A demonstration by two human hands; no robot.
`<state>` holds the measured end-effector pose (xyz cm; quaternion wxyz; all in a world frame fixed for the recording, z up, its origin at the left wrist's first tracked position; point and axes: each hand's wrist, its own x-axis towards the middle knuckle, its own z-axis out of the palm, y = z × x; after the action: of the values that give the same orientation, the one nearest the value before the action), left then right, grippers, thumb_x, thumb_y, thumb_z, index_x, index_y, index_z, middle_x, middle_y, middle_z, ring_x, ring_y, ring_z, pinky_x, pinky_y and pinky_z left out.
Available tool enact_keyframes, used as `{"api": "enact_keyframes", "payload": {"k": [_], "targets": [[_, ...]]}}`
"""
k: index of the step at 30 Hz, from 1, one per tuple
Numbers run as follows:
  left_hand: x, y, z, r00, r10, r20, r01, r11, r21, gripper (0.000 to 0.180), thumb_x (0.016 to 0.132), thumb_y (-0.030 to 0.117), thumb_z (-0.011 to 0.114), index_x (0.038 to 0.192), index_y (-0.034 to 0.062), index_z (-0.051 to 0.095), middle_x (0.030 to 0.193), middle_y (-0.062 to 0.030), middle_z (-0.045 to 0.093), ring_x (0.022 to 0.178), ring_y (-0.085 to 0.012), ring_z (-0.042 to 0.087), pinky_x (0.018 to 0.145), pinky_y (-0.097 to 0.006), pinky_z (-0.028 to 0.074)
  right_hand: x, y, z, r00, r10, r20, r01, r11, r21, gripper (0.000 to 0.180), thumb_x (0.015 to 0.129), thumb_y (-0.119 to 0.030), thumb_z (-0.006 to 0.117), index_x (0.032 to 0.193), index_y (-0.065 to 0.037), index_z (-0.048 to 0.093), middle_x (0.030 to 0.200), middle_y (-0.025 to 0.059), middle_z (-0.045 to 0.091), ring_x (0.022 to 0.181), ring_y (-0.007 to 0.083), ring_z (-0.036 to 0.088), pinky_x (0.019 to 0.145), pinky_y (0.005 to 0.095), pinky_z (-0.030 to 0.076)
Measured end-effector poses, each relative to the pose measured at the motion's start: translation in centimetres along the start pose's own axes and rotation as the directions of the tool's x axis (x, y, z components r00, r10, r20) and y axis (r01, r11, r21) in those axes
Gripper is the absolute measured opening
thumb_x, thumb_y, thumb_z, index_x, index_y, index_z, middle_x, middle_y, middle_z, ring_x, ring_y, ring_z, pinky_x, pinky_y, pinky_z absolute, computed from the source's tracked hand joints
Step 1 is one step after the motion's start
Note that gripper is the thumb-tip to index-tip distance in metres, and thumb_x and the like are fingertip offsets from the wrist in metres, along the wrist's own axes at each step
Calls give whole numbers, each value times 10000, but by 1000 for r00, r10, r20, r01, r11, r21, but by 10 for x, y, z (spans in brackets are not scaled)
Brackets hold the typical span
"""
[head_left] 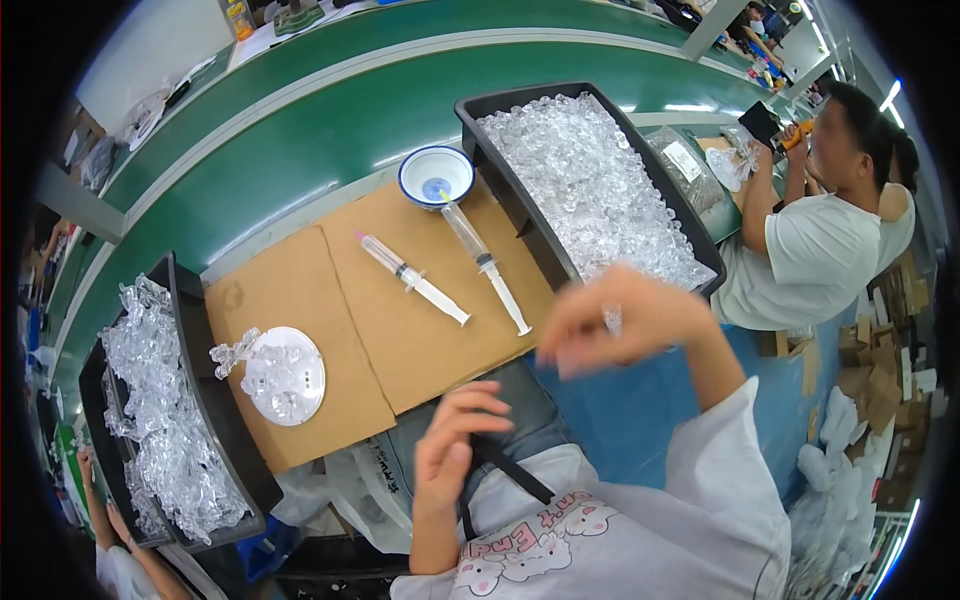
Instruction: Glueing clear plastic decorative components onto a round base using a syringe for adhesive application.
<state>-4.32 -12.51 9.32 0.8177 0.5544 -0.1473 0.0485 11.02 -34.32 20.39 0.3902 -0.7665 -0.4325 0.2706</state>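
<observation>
My right hand [635, 318] is raised near the front corner of a black bin [548, 248] heaped with small clear plastic pieces [590, 170]. Motion blurs its curled fingers, and a small clear plastic piece [612, 320] shows among them. My left hand [458, 436] hovers in front of my body by the cardboard's near edge, fingers loosely bent and apart, with nothing in it. On the cardboard [290, 265] lie a syringe with a pink tip [400, 270] and a larger syringe [482, 258]. The larger one's yellowish tip rests in a blue-rimmed white bowl [405, 180].
A white round disc [312, 375] on the cardboard bears a clear plastic assembly. To the left stands another black bin [232, 445], filled with clear assemblies. A person in a white shirt [815, 265] works at the right; another person's arms [140, 555] show at lower left.
</observation>
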Motion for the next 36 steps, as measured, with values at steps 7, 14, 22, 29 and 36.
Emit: {"api": "enact_keyframes", "payload": {"k": [7,14,22,29,36], "targets": [[-52,24,-57,938,47,-344,53,959,277,395,979,308,475,1026,-60,610,1157,-211,582,1211,-356,500,1077,-481,334,33,165,-64,849,184,-496,-516,491,-702,231,804,-252,702,1010,-152,672,954,41,671,820,200,647,728,348,513],[-80,29,-77,853,119,-508,64,942,329,347,988,255,463,1038,-58,605,1154,-203,586,1169,-333,539,1056,-471,373,17,170,-59,735,112,-669,-459,808,-369,120,804,-119,719,903,-57,692,841,73,690,728,186,646,696,308,515],[-53,28,-66,881,38,-471,155,918,365,239,932,144,528,1003,-48,651,1119,-154,618,1137,-277,555,1019,-393,385,23,178,-51,689,257,-678,-667,591,-454,295,797,-348,730,958,-101,712,859,77,692,763,193,646,698,317,511],[-60,25,-65,863,4,-505,208,908,363,227,925,120,525,1017,-45,653,1123,-155,615,1143,-262,551,1018,-375,382,14,180,-61,719,263,-643,-592,717,-369,235,776,-241,737,964,-106,701,908,75,680,787,170,630,727,292,510],[-73,30,-79,789,51,-612,258,877,406,198,941,82,515,1038,-36,640,1116,-133,628,1106,-217,562,1011,-335,379,23,78,-22,655,172,-736,-123,985,120,242,829,-50,672,1054,-17,590,974,73,675,882,124,629,822,238,486]]}}
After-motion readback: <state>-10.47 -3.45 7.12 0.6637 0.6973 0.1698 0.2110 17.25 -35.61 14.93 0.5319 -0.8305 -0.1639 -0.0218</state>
